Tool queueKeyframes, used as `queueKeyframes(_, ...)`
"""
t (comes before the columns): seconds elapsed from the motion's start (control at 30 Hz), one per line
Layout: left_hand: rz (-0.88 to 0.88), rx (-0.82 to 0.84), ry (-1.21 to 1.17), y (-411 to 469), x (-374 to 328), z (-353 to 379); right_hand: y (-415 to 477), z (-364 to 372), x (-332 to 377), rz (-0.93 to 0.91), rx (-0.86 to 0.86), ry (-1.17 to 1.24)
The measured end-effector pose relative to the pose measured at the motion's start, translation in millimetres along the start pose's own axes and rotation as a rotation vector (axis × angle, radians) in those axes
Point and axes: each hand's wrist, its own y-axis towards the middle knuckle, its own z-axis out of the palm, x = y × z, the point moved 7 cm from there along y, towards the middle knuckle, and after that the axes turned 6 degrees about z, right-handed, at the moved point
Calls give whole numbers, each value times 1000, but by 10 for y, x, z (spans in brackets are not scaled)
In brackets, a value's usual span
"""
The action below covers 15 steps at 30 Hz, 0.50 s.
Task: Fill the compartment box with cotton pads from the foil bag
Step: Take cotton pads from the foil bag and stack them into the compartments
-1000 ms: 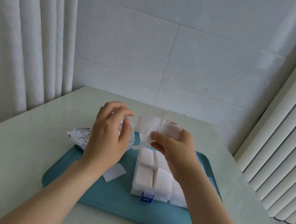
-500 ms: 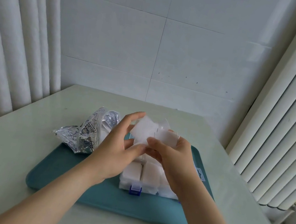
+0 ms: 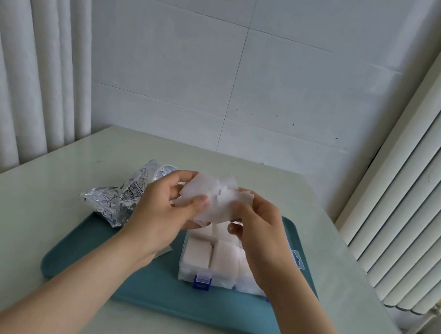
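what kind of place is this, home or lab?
Likely a home room, not a lab, though unsure: plain white tiled wall, pale curtains at the left, and a glossy table pushed into the corner.

We record a loose bunch of white square cotton pads held aloft above the compartment box; box clear plastic, blue front latch, visible compartments packed with white pads; crumpled silver foil bag lies left of it, apart.

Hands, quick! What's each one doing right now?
Left hand: holding the cotton pads, thumb pinching them.
Right hand: holding the same cotton pads, pinched in its fingers.
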Motion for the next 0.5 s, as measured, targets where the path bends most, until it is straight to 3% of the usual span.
queueKeyframes(0.17,38,-63,0,12,-23,-54,-13,-229,30,-65,-224,85)
queueKeyframes(0.37,76,-169,44,9,-38,-157,-23,-265,51,-49,-239,158)
queueKeyframes(0.5,154,-232,263,-24,-115,-235,-50,-304,105,-82,-264,307)
